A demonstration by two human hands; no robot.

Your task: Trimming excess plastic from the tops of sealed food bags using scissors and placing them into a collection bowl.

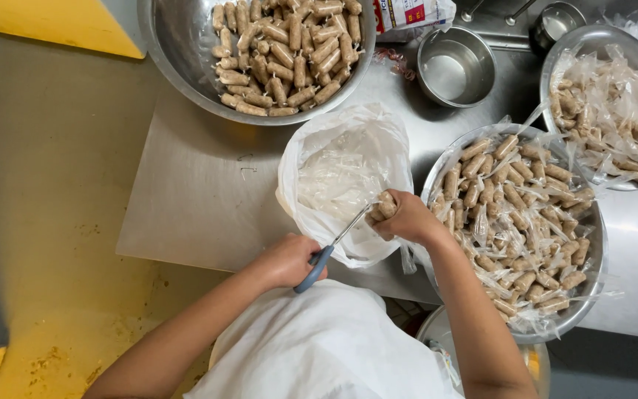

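My left hand [287,260] grips blue-handled scissors [331,247], whose blades reach up to a small brown wrapped roll [387,205]. My right hand [407,218] holds that roll, over the edge of a white plastic bag [345,174] holding clear wrapper scraps. Right of my hand stands a metal bowl [588,295] full of wrapped rolls. A large metal bowl [179,44] at the top holds many unwrapped rolls.
A second bowl of wrapped rolls [607,103] stands at the far right. A small empty metal bowl [455,66] sits at the top centre, a printed packet [411,15] beside it. A steel sheet [201,192] covers the yellowish table [53,222].
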